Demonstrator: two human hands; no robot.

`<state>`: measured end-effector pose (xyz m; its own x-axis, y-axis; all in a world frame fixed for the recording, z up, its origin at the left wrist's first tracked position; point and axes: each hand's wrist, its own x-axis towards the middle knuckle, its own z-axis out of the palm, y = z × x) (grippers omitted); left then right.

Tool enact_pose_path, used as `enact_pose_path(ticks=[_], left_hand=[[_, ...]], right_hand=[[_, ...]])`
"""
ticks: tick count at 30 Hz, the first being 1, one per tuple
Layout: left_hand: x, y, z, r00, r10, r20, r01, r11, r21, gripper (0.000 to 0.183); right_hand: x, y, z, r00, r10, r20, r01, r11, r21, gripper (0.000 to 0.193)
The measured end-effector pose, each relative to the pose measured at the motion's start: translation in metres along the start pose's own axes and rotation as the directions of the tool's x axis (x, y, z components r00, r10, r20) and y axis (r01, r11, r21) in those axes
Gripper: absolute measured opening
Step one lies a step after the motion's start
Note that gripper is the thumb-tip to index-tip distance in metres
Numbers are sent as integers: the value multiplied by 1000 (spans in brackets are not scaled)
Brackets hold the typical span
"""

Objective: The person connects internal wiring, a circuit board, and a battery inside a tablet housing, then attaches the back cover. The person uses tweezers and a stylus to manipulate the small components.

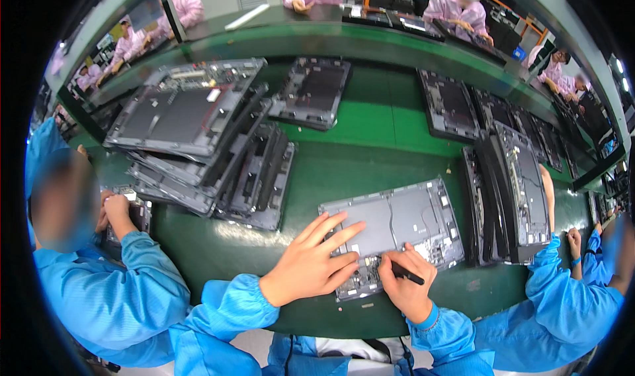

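A grey laptop casing (423, 210) lies in front of me, its inner side up, with a thin dark cable across it and small boards along the near edge. My left hand (317, 260) rests on its left part, fingers spread, holding nothing. Over the near edge, my right hand (410, 286) is closed round a slim black pen-like tool (407, 273). The tool's tip is hidden by my fingers, so its exact kind does not show.
A tall, uneven stack of laptop casings (178, 114) stands at the left. More casings lean in a pile (512, 190) at the right, near a co-worker's arm. Single casings (311, 91) lie on the green table (370, 157). Co-workers in blue sit on both sides.
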<state>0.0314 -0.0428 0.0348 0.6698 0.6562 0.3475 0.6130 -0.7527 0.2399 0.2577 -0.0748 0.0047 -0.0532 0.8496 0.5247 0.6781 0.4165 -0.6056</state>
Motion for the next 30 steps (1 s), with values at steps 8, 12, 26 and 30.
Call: enact_pose_path(ticks=[8, 12, 26, 30], left_hand=[[114, -40, -11, 721, -393, 571, 533, 840, -95, 71], [116, -54, 0, 712, -285, 641, 649, 615, -447, 65], [194, -127, 60, 332, -934, -130, 318, 240, -917, 38], [240, -161, 107, 134, -981, -143, 430, 188, -883, 49]], right_hand=[[3, 10, -6, 989, -96, -114, 116, 977, 178, 5], [17, 29, -17, 979, -147, -138, 174, 962, 212, 3], [11, 56, -17, 995, 95, -34, -77, 934, 350, 9], [4, 66, -8, 993, 109, 33, -114, 924, 365, 15]])
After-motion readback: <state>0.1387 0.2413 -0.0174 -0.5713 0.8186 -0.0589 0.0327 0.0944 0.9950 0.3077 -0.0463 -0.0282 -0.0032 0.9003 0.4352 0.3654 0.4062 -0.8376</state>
